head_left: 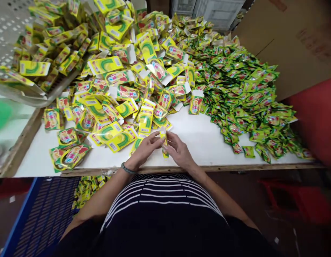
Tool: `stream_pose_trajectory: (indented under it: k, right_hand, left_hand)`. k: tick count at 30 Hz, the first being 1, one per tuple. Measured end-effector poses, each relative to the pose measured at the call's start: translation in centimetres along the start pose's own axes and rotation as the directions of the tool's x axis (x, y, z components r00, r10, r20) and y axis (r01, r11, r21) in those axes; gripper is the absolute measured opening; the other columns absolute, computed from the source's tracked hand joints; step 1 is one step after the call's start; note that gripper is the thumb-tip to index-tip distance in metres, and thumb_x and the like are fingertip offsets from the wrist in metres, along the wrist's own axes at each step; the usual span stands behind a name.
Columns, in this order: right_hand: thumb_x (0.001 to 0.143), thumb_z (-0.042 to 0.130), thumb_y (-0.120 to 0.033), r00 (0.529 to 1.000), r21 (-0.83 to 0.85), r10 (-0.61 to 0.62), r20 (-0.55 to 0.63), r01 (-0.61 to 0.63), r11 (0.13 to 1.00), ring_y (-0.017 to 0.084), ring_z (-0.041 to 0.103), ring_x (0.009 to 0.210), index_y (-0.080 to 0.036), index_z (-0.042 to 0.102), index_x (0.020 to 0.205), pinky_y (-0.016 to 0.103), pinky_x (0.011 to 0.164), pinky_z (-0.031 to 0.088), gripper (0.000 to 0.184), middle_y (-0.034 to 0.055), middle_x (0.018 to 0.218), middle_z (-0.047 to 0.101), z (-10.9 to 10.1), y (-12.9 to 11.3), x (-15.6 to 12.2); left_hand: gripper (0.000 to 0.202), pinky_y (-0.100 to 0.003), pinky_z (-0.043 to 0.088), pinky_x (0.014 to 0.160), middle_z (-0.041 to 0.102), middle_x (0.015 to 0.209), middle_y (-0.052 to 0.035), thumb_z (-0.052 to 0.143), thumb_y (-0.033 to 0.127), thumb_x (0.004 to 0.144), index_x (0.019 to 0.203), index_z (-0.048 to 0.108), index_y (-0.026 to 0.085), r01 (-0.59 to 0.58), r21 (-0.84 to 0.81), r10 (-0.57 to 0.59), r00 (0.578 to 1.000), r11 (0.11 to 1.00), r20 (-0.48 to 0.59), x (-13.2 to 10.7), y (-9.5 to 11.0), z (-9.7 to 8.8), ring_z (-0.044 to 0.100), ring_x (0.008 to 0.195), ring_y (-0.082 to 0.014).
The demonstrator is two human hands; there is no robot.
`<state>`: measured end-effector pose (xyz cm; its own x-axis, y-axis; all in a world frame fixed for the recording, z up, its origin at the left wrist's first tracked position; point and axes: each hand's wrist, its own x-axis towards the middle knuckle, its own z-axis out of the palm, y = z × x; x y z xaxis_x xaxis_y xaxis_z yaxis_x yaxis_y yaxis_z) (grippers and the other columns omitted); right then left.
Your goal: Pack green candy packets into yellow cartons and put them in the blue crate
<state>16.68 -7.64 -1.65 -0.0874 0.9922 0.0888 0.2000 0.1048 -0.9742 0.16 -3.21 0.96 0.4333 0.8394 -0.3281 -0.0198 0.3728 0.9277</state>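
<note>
Close to the table's front edge, a small yellow-green carton [164,142] stands on its narrow side between my hands. My left hand [148,148] closes on it from the left, thumb and fingers against its side. From the right, my right hand [180,150] grips the same carton, thumb across its near face. A white flap shows at its top end. Just beyond my hands lies a heap of yellow cartons [105,66], many with white flaps raised. To the right is a large pile of small green sachets [235,82].
A white perforated basket [10,32] full of cartons tips over the table's left side. A brown cardboard box [296,46] stands at right, beside a blurred red shape [315,117]. Below the table, a blue crate [44,214] stands near more yellow-green packets [87,191]. White crates [216,12] are behind.
</note>
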Motion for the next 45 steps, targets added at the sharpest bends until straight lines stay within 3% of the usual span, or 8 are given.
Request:
stream_pose_trajectory:
  k: [8, 13, 16, 21, 24, 29, 35, 45]
  right_hand:
    - [0.093, 0.048, -0.026, 0.983, -0.32, -0.102, 0.155, 0.148, 0.936, 0.023, 0.065, 0.109, -0.022, 0.065, 0.122, 0.04, 0.094, 0.052, 0.033, 0.0078, 0.119, 0.071, 0.4, 0.7, 4.8]
    - [0.091, 0.042, -0.01, 0.922, -0.727, -0.219, 0.318, 0.386, 0.568, 0.029, 0.056, 0.109, -0.01, 0.06, 0.126, 0.043, 0.091, 0.044, 0.039, 0.0173, 0.127, 0.064, 2.6, 1.4, 9.4]
    - [0.096, 0.035, -0.014, 0.91, -0.776, -0.218, 0.353, 0.415, 0.476, 0.027, 0.055, 0.101, -0.013, 0.068, 0.104, 0.041, 0.085, 0.04, 0.034, 0.0166, 0.106, 0.07, 2.2, 2.0, 10.3]
    - [0.093, 0.046, -0.027, 0.965, -0.589, -0.25, 0.078, 0.247, 0.77, 0.023, 0.06, 0.097, -0.019, 0.067, 0.089, 0.038, 0.085, 0.044, 0.023, 0.0091, 0.093, 0.071, -1.2, 2.8, 8.6]
    - [0.087, 0.054, -0.043, 0.995, -0.192, -0.016, -0.097, -0.003, 0.981, 0.018, 0.061, 0.071, -0.021, 0.063, 0.093, 0.032, 0.067, 0.048, 0.025, 0.0022, 0.077, 0.068, -3.2, 2.6, 6.9]
    - [0.078, 0.064, -0.042, 0.974, 0.16, 0.143, -0.174, -0.116, 0.98, 0.014, 0.053, 0.057, -0.022, 0.061, 0.107, 0.03, 0.059, 0.048, 0.036, -0.0044, 0.062, 0.057, -4.1, 1.4, 4.5]
    - [0.077, 0.067, -0.043, 0.958, 0.16, 0.123, -0.258, -0.083, 0.984, 0.017, 0.062, 0.069, -0.023, 0.064, 0.1, 0.035, 0.064, 0.058, 0.03, -0.0002, 0.073, 0.063, -2.0, 0.3, 3.2]
    - [0.076, 0.07, -0.041, 0.96, 0.059, 0.16, -0.229, -0.15, 0.987, 0.017, 0.063, 0.074, -0.021, 0.067, 0.088, 0.034, 0.071, 0.053, 0.023, 0.0034, 0.079, 0.07, -1.9, 0.4, 1.5]
  left_hand:
    - [0.046, -0.034, 0.056, 0.069, 0.073, 0.083, -0.0094, 0.068, 0.053, 0.073, 0.098, 0.065, 0.014, 0.114, -0.476, -0.215, 0.963, 0.872, -0.163, -1.8, 0.1, -2.0, 0.071, 0.077, -0.0233]
    - [0.054, -0.027, 0.053, 0.067, 0.073, 0.084, -0.0032, 0.086, 0.03, 0.058, 0.103, 0.06, 0.016, 0.025, -0.371, -0.142, 0.946, 0.928, -0.291, -2.3, 0.1, -2.5, 0.068, 0.068, -0.0151]
    - [0.051, -0.023, 0.05, 0.067, 0.072, 0.085, -0.002, 0.086, 0.032, 0.058, 0.098, 0.059, 0.015, -0.014, -0.27, -0.079, 0.941, 0.963, -0.329, -2.2, -0.7, -2.9, 0.064, 0.069, -0.012]
    - [0.045, -0.024, 0.047, 0.07, 0.07, 0.091, -0.0023, 0.08, 0.039, 0.067, 0.099, 0.061, 0.015, -0.043, 0.036, 0.053, 0.936, 0.998, -0.348, -2.0, -1.7, -4.2, 0.061, 0.076, -0.0131]
    - [0.042, -0.026, 0.047, 0.072, 0.07, 0.093, -0.004, 0.077, 0.04, 0.07, 0.102, 0.065, 0.015, -0.043, 0.202, 0.096, 0.961, 0.978, -0.258, -1.9, -1.3, -4.2, 0.06, 0.08, -0.0159]
    - [0.05, -0.027, 0.047, 0.071, 0.071, 0.091, -0.0035, 0.081, 0.038, 0.065, 0.109, 0.068, 0.018, -0.036, 0.269, 0.076, 0.987, 0.963, -0.142, -1.7, -0.4, -2.9, 0.062, 0.081, -0.0184]
    - [0.051, -0.03, 0.051, 0.078, 0.074, 0.097, -0.0047, 0.082, 0.038, 0.065, 0.109, 0.067, 0.017, 0.01, -0.02, -0.01, 1.0, 1.0, -0.029, -1.6, -0.9, -1.6, 0.067, 0.083, -0.0178]
    - [0.047, -0.026, 0.053, 0.069, 0.076, 0.088, -0.0041, 0.087, 0.033, 0.059, 0.1, 0.072, 0.016, 0.11, -0.179, -0.126, 0.989, 0.978, -0.082, -1.4, -0.2, -0.8, 0.068, 0.071, -0.0146]
